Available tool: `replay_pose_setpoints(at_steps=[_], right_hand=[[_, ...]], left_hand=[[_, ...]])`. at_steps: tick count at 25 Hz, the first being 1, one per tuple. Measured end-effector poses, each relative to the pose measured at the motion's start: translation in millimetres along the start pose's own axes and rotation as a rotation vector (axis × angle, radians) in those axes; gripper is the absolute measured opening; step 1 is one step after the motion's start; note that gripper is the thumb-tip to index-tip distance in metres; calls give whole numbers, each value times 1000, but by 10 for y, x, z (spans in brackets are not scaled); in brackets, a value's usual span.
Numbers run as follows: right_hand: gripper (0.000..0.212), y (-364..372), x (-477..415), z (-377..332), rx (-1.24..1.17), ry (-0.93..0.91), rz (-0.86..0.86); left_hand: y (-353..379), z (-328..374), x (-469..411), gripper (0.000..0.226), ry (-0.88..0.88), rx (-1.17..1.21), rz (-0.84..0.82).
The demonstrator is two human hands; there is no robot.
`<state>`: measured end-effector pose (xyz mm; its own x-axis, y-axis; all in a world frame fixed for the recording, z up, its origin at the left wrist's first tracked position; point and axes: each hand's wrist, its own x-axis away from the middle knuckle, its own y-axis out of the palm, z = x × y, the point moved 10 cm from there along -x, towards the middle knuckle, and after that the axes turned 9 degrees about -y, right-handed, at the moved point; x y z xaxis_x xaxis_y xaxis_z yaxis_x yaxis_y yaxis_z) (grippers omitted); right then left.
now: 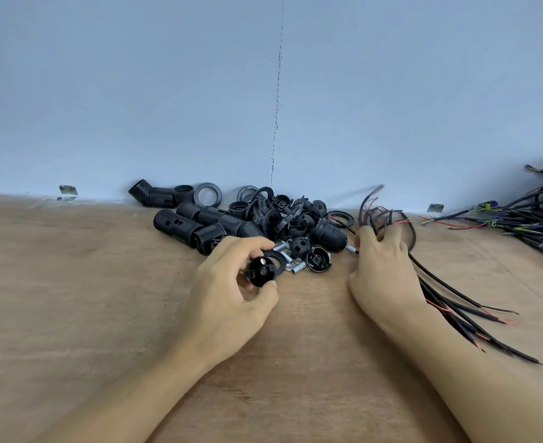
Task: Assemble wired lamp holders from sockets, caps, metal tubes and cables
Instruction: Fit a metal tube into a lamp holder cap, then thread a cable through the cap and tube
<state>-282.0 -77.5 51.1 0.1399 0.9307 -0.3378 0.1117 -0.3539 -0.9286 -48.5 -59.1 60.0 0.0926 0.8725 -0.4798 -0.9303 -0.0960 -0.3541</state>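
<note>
your left hand (pixel 228 282) has a black cap (pixel 262 272) pinched between thumb and curled fingers, lifted just off the tabletop (pixel 88 298) at the near edge of the parts pile. your right hand (pixel 383 270) lies over the bundle of cables (pixel 455 298), fingers curled round them near their far ends, the stripped red-tipped ends fanning out toward you on the right.

looks like you're picking one cable to feed through that cap. pull out a single strand with the right hand and let the others drop, or the bundle will drag along. turn the cap so its centre hole faces the cable end, and hold it by the rim so your fingers don't cover the hole.

the metal tubes (pixel 297 268) lie just right of the cap, between your hands, so one is easy to reach. the ribbed sockets (pixel 200 227) are stacked just beyond your left hand, against the wall. a second heap of wires (pixel 538 215) sits far right, well apart; leave it alone.
</note>
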Motion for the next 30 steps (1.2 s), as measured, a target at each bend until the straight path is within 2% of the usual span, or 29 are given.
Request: replay_pose_setpoints(at_steps=[4, 9, 12, 15, 17, 20, 24, 27, 30], right_hand=[[26, -31, 9, 17, 22, 35, -52], [28, -68, 21, 86, 55, 54, -58], [27, -116, 16, 46, 11, 27, 17], [43, -184, 18, -50, -62, -10, 118], [43, -241, 32, -128, -137, -42, 208], [35, -221, 42, -142, -396, -28, 297], [27, -57, 47, -34, -850, 114, 314], [15, 132, 74, -42, -1318, 238, 259], [7, 160, 74, -199, -1632, 204, 202]], left_hand=[[31, 9, 15, 40, 30, -22, -21], [83, 2, 24, 33, 20, -73, -75], [83, -4, 30, 34, 22, -94, -79], [83, -10, 32, 40, 17, -102, -83], [53, -2, 29, 42, 17, -92, -55], [9, -11, 32, 48, -6, -40, -15], [9, -4, 46, 53, -18, -29, -17], [3, 42, 49, 46, 2, -36, -1], [-18, 43, 44, 37, 15, -48, 22]])
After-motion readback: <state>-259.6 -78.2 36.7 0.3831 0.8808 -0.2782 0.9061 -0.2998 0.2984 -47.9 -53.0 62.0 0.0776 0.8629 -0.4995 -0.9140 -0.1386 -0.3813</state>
